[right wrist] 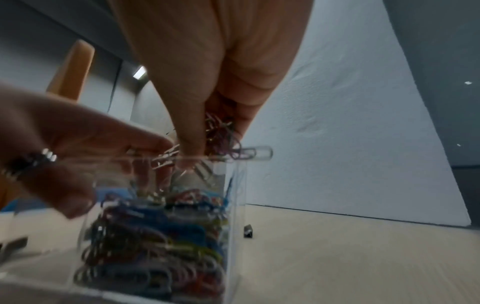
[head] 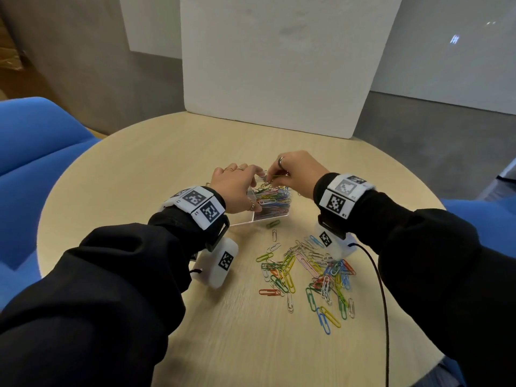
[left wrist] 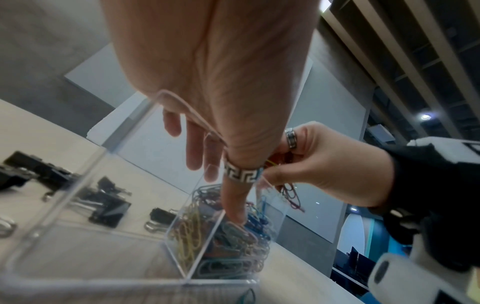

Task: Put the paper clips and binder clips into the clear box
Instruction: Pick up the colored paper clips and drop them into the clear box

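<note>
The clear, square-walled plastic box [head: 269, 216] stands on the round pale wood-grain surface [head: 145, 169], its right compartment packed nearly to the rim with coloured wire paper clips [head: 275, 201]; the left compartment looks empty in the left wrist view. The left hand [head: 237, 191] steadies the box, thumb curled over the near wall and pressing into the clips, fingers over the far rim. The right hand [head: 297, 174] pinches a tangled bunch of clips [right wrist: 221, 133] just above the opening, with a long clip [right wrist: 255, 152] jutting sideways over the rim.

The likely trouble: the compartment is so full that the springy, interlocked wires may not settle, and released clips could ride over the thin, slick wall and fall outside. The jutting clip may catch on the rim. Hooked clips may also drag others out when the fingers lift. The light box could slide on the smooth surface if the left hand eases.

A loose heap of thin, glossy, vinyl-coated and bare silver clips [head: 310, 272] lies near the right wrist, well apart from the box. Black folded-metal binder clips with silver wire handles [left wrist: 103, 205] lie beyond the box's left side, not yet gathered.
</note>
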A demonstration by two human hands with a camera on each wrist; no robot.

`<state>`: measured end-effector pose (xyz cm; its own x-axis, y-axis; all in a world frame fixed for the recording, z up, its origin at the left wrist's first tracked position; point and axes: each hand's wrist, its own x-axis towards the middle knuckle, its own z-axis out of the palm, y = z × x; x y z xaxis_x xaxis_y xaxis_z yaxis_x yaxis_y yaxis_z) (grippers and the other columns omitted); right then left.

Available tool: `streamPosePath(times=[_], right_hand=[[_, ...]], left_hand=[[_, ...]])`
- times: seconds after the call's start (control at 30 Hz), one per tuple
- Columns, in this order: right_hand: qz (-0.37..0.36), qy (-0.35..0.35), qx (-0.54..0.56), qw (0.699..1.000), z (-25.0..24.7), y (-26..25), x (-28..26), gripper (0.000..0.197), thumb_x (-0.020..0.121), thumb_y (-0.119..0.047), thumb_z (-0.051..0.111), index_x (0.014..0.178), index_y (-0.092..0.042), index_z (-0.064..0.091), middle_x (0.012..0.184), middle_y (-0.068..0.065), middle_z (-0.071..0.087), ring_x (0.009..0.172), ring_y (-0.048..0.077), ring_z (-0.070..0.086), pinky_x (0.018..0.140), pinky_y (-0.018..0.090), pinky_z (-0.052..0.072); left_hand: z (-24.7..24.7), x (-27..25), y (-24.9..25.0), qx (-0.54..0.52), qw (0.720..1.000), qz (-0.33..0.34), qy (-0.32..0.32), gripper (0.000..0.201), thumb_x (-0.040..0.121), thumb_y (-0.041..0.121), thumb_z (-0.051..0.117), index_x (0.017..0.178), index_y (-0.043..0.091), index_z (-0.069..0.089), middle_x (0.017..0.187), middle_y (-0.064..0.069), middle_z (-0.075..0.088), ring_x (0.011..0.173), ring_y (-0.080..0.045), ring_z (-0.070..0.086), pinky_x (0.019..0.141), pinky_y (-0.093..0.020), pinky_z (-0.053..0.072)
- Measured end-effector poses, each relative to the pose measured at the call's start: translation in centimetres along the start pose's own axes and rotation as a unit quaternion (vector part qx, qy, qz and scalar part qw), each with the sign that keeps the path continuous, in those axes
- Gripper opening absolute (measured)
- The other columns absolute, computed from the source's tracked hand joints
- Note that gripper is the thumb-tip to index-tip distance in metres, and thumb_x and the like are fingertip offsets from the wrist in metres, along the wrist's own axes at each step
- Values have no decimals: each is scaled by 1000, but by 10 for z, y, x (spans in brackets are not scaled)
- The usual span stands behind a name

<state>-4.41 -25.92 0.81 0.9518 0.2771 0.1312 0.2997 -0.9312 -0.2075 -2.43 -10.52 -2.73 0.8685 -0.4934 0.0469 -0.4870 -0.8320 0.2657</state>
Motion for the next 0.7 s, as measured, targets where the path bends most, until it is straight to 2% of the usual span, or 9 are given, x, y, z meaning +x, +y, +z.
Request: streamPosePath(times=[0.1, 0.2, 0.3, 0.37, 0.4, 0.5, 0.57, 0.63, 0.7], right_hand=[[-11, -14, -6, 1000, 9, 2, -1, 24, 84, -13, 66, 108, -12, 70, 108, 5, 69, 99, 15, 62, 85, 13, 40], [-7, 5, 77, 997, 7, 7, -4, 28, 82, -17, 69, 109, -12, 69, 106, 5, 71, 95, 12, 66, 91, 19, 48], [0, 73, 121, 990, -4, 14, -9, 24, 86, -26, 63, 103, -11, 71, 97, 6, 73, 82, 9, 63, 75, 9, 47], [15, 77, 101, 992, -9, 20, -12, 28, 91, -32, 55, 102, -11, 70, 94, 6, 73, 81, 13, 62, 67, 10, 41], [21, 59, 76, 995, -10, 22, -13, 32, 92, -35, 51, 104, -12, 70, 95, 6, 72, 85, 15, 60, 67, 14, 40], [34, -47, -46, 997, -2, 23, -14, 47, 93, -47, 38, 112, -16, 67, 104, 5, 67, 101, 16, 44, 84, 30, 39], [34, -97, -109, 989, 6, 21, -14, 50, 95, -48, 33, 110, -15, 67, 107, 5, 65, 108, 20, 40, 91, 38, 40], [27, -110, -97, 989, 8, 19, -15, 46, 97, -41, 34, 106, -13, 68, 108, 6, 66, 106, 21, 44, 92, 39, 41], [24, -111, -51, 992, 1, 19, -17, 38, 96, -36, 41, 110, -13, 67, 110, 7, 68, 99, 21, 54, 87, 35, 44]], left_hand=[[0, 0, 0, 3, 1000, 0, -1, 73, 78, 42, 68, 138, 27, 29, 126, 5, 51, 122, -20, 39, 100, -37, 25], [0, -1, 1, 5, 1000, 0, 2, 73, 77, 42, 68, 138, 26, 30, 127, 6, 50, 122, -20, 39, 99, -36, 25], [0, -1, 1, 0, 1000, 0, 3, 72, 77, 41, 68, 138, 27, 30, 126, 6, 51, 122, -20, 39, 97, -36, 25], [0, -1, 1, 1, 1000, -2, 2, 73, 78, 41, 68, 138, 27, 30, 126, 6, 51, 122, -20, 38, 98, -36, 25], [0, -1, 1, 1, 1000, -2, 2, 73, 78, 41, 68, 138, 27, 30, 127, 6, 50, 122, -20, 38, 98, -36, 25], [0, -2, 1, 1, 1000, -1, 2, 74, 78, 41, 68, 138, 26, 30, 127, 6, 51, 123, -20, 38, 99, -36, 25], [-1, -2, 1, 0, 1000, 0, 1, 74, 78, 41, 68, 138, 26, 30, 127, 6, 51, 123, -20, 38, 99, -36, 25], [-1, -2, 1, 0, 1000, 0, -2, 73, 78, 41, 68, 138, 26, 30, 127, 6, 51, 121, -20, 39, 98, -36, 26], [-2, -2, 1, 1, 1000, -1, -3, 74, 78, 42, 68, 138, 26, 29, 127, 6, 51, 120, -20, 40, 97, -36, 26]])
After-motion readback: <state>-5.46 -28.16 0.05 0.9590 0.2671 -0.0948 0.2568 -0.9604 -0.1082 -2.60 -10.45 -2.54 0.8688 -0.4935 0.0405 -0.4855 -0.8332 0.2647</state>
